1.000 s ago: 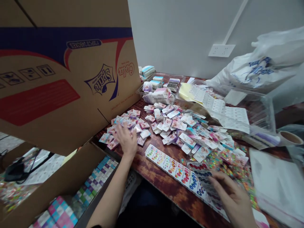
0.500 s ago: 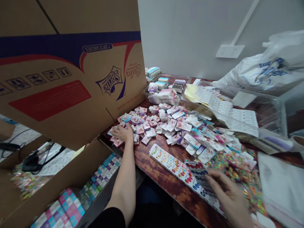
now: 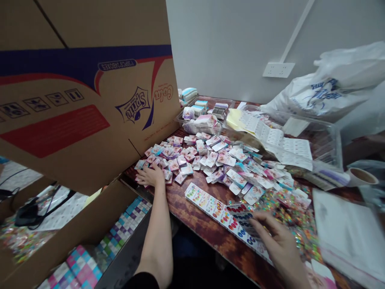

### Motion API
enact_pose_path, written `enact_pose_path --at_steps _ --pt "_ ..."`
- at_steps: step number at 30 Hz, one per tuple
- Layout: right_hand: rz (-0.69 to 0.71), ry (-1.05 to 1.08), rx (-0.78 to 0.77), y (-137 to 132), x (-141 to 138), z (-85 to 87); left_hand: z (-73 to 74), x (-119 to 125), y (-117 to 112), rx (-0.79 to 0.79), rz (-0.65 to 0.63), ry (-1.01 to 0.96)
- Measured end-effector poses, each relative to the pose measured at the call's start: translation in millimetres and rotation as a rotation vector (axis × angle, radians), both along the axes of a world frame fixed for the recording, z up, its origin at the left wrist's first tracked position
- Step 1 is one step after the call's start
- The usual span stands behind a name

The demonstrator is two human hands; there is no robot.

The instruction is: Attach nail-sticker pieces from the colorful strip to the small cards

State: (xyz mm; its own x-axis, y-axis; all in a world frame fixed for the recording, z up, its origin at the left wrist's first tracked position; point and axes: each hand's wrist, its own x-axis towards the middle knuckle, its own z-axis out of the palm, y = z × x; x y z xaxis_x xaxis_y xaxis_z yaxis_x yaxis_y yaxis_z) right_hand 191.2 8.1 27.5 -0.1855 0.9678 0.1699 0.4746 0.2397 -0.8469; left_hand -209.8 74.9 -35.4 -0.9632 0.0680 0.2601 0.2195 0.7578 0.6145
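My left hand lies with its fingers spread over the near left edge of a pile of small printed boxes, touching several of them. Pinched between the thumb and fingers of my right hand is a dark-backed strip of stickers with red and blue ovals. It is held at a slant above a long white printed sheet with rows of coloured ovals, lying near the table's front edge. Small clear packets of bright multicoloured pieces lie beyond my right hand.
An open cardboard carton stands at left with a raised flap; packed coloured boxes are inside. Clear plastic trays line the back. A white plastic bag, a tape roll and a clear flat bag are at right.
The view has turned slightly to the right. My left hand has slid a little toward me over the boxes. My right hand keeps its pinch on the strip.
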Motion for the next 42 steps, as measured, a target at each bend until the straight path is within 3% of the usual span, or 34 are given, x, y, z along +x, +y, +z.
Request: enact_pose_path --at_steps 5,8,9,11,13,15,17,20,22,25,30,33,36,40,42 --pt "-0.007 -0.017 0.0 -3.9 6.8 7.2 13.8 -2.1 10.2 0.042 -0.046 -0.054" --pt "-0.026 -0.02 -0.025 -5.8 10.5 10.7 31.5 24.0 2.8 0.1 -0.19 0.0" --pt "-0.025 -0.02 -0.035 -5.4 9.6 12.7 39.2 40.5 -1.5 0.163 -0.315 0.039" --pt "-0.005 -0.014 -0.048 -2.8 4.2 18.8 56.7 81.9 -12.5 0.342 -0.708 0.048" --pt "0.036 -0.005 -0.064 1.8 -4.9 26.7 73.9 126.3 -25.0 0.438 -1.204 -0.201" --pt "0.089 0.0 -0.093 6.8 -14.8 33.9 86.0 162.9 -36.3 0.363 -1.644 -0.533" --pt "0.12 0.019 -0.12 11.0 -22.0 37.7 88.9 186.0 -43.2 0.248 -1.855 -0.717" --pt "0.107 0.088 -0.181 13.2 -23.7 34.5 76.7 197.3 -43.2 0.212 -1.797 -0.764" --pt "0.101 0.106 -0.235 11.0 -19.6 27.8 63.9 195.9 -40.0 0.24 -1.707 -0.809" --pt "0.135 0.116 -0.315 3.1 -12.7 15.7 49.8 192.2 -41.3 0.179 -1.676 -0.776" --pt "0.026 0.16 -0.353 -9.9 -10.4 1.0 50.0 198.5 -73.8 0.25 -1.555 -0.01" --pt "-0.006 0.188 -0.335 -13.8 -14.9 2.3 50.3 205.6 -96.4 0.222 -1.698 0.202" --pt "0.101 0.28 -0.339 -17.3 -23.9 13.9 46.1 208.8 -105.6 0.149 -1.867 0.065" --pt "0.265 0.26 -0.259 -24.6 -34.6 32.5 50.8 203.6 -102.7 0.187 -1.883 -0.364" --pt "0.248 0.187 -0.209 -28.2 -36.0 36.0 58.4 199.0 -101.2 0.183 -1.894 -0.522"
